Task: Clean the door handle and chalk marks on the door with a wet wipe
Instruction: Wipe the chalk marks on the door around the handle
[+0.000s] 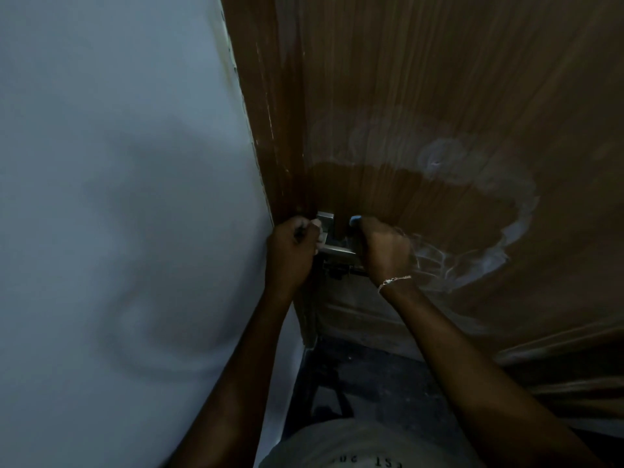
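The brown wooden door (439, 79) fills the right half of the view. Its metal door handle (332, 248) sits at the door's left edge. My left hand (290, 246) is curled and pinches what looks like a small white wet wipe (317, 231) against the handle's square base plate (326, 220). My right hand (385, 248), with a thin bracelet at the wrist, grips the outer end of the lever and hides it. A small bluish spot (355, 220) shows at its top. White chalk marks (516, 228) ring a darker, wet-looking patch (422, 204) to the right of the handle.
A pale wall (118, 197) stands left of the door frame (270, 130). Below the handle a dark lock part (337, 270) sticks out. The dark floor (388, 383) lies beneath, and the door's lower panel moulding (540, 349) runs at the right.
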A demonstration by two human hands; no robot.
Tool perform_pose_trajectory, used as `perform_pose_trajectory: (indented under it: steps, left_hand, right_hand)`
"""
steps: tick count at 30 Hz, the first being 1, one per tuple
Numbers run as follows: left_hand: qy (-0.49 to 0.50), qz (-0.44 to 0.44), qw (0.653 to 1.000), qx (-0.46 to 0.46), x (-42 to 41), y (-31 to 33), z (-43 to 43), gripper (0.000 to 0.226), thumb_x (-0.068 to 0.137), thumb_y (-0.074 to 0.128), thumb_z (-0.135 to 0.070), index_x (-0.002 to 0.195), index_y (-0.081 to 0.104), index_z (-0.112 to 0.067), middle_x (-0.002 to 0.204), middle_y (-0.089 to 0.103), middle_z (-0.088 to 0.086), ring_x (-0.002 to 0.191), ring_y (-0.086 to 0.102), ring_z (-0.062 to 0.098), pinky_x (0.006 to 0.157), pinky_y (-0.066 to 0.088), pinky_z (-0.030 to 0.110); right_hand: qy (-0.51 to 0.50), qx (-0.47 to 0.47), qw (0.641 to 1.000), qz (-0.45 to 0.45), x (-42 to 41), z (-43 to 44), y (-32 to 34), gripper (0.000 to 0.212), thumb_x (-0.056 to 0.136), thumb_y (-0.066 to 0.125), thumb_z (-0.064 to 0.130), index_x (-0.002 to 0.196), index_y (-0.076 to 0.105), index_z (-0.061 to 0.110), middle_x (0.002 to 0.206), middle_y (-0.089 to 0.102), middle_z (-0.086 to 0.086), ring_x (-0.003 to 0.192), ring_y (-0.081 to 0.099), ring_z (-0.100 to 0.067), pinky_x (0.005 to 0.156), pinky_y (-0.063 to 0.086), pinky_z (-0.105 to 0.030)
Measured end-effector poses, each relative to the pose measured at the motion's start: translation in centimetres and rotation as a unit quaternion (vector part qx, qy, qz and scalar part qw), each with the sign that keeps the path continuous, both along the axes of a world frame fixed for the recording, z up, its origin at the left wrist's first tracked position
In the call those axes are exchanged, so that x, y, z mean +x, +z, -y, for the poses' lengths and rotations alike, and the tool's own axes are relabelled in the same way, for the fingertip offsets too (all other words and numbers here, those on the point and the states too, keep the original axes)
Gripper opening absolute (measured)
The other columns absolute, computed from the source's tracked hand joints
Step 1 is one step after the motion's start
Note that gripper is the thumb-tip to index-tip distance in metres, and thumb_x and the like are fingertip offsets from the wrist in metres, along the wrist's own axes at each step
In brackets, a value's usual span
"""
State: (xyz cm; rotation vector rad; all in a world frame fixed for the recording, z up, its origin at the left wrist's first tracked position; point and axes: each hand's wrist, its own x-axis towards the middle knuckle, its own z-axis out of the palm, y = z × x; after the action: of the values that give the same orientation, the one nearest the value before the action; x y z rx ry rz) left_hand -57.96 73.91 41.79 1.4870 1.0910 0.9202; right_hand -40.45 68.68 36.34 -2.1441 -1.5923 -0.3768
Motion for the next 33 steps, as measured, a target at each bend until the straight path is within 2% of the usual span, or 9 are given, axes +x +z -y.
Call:
perform_pose_trajectory:
  steps: [2, 4, 9, 13, 18, 21, 24, 30, 33]
  left_hand:
    - [-0.007, 0.001, 1.0, 0.002, 0.2, 0.1, 0.1, 0.019, 0.099, 0.058, -0.024, 0.09, 0.068, -0.01, 0.082, 0.073, 0.001, 0.077, 0.072, 0.015, 0.069, 0.057, 0.024]
    - [-0.008, 0.009, 1.0, 0.005, 0.2, 0.3, 0.2, 0.019, 0.099, 0.058, -0.024, 0.089, 0.068, -0.011, 0.083, 0.073, 0.003, 0.077, 0.073, 0.015, 0.068, 0.057, 0.023]
    - [-0.004, -0.002, 1.0, 0.009, 0.0, 0.3, 0.2, 0.02, 0.098, 0.058, -0.026, 0.091, 0.069, -0.011, 0.084, 0.074, 0.001, 0.077, 0.073, 0.013, 0.068, 0.058, 0.022]
    - [-0.014, 0.003, 1.0, 0.007, 0.4, 0.4, 0.6, 0.022, 0.099, 0.058, -0.024, 0.093, 0.069, -0.005, 0.085, 0.074, 0.006, 0.077, 0.073, 0.013, 0.068, 0.058, 0.021]
    - [-0.012, 0.003, 1.0, 0.007, 0.2, 0.1, 0.7, 0.023, 0.099, 0.058, -0.022, 0.093, 0.068, -0.002, 0.084, 0.073, 0.006, 0.073, 0.072, 0.01, 0.066, 0.056, 0.018]
    - [-0.021, -0.001, 1.0, 0.003, 0.6, 0.3, 1.0, 0.023, 0.099, 0.058, -0.021, 0.094, 0.068, -0.002, 0.084, 0.073, 0.006, 0.072, 0.071, 0.01, 0.066, 0.057, 0.019]
    - [-0.027, 0.002, 1.0, 0.003, 1.0, 0.7, 1.1, 0.023, 0.099, 0.057, -0.021, 0.096, 0.068, 0.0, 0.083, 0.072, 0.003, 0.07, 0.07, 0.005, 0.064, 0.055, 0.016]
    - [-0.014, 0.009, 1.0, -0.001, 0.8, 0.5, 0.9, 0.021, 0.099, 0.058, -0.023, 0.096, 0.069, -0.005, 0.085, 0.074, 0.005, 0.076, 0.073, 0.013, 0.067, 0.057, 0.02]
    - [-0.027, 0.017, 0.999, -0.008, 1.4, 0.8, 1.1, 0.02, 0.099, 0.058, -0.021, 0.096, 0.068, -0.005, 0.084, 0.073, 0.003, 0.072, 0.071, 0.007, 0.064, 0.055, 0.015]
  right_hand:
    - [-0.014, -0.044, 0.999, 0.007, -0.1, 0.4, -1.1, 0.017, 0.097, 0.051, 0.029, 0.1, 0.066, 0.023, 0.091, 0.07, 0.001, 0.076, 0.066, -0.022, 0.06, 0.05, -0.034]
    - [-0.029, -0.028, 0.999, -0.005, 0.8, 1.2, -1.7, 0.01, 0.093, 0.058, 0.026, 0.096, 0.067, 0.022, 0.087, 0.068, -0.001, 0.079, 0.064, -0.025, 0.059, 0.048, -0.033]
    - [-0.023, 0.036, 0.999, -0.013, 0.6, 0.8, 0.0, 0.021, 0.089, 0.065, 0.019, 0.109, 0.068, 0.024, 0.095, 0.07, 0.005, 0.075, 0.065, -0.016, 0.059, 0.044, -0.026]
    - [-0.033, -0.071, 0.997, -0.005, 0.7, 1.4, -1.2, 0.01, 0.091, 0.057, 0.022, 0.097, 0.066, 0.023, 0.088, 0.068, -0.002, 0.08, 0.064, -0.025, 0.058, 0.047, -0.03]
    - [-0.044, 0.052, 0.998, -0.007, 2.0, 2.4, -0.7, 0.015, 0.086, 0.067, 0.018, 0.101, 0.068, 0.021, 0.087, 0.068, 0.0, 0.069, 0.064, -0.023, 0.051, 0.043, -0.029]
    - [-0.012, 0.018, 1.0, -0.004, 1.7, 1.5, -0.8, 0.023, 0.089, 0.065, 0.018, 0.111, 0.064, 0.024, 0.097, 0.067, 0.003, 0.08, 0.064, -0.018, 0.058, 0.047, -0.03]
    - [-0.022, -0.044, 0.999, 0.013, 2.1, 2.3, -2.4, 0.015, 0.087, 0.066, 0.019, 0.101, 0.064, 0.024, 0.093, 0.065, 0.001, 0.084, 0.064, -0.022, 0.052, 0.04, -0.027]
    - [-0.059, 0.09, 0.993, -0.052, 2.7, 3.2, -0.5, 0.019, 0.087, 0.064, 0.016, 0.105, 0.068, 0.02, 0.092, 0.066, 0.002, 0.077, 0.061, -0.016, 0.059, 0.041, -0.025]
    - [-0.051, 0.04, 0.998, -0.009, 2.1, 2.9, -1.3, 0.015, 0.085, 0.066, 0.019, 0.1, 0.066, 0.023, 0.088, 0.063, 0.002, 0.072, 0.061, -0.021, 0.056, 0.039, -0.026]
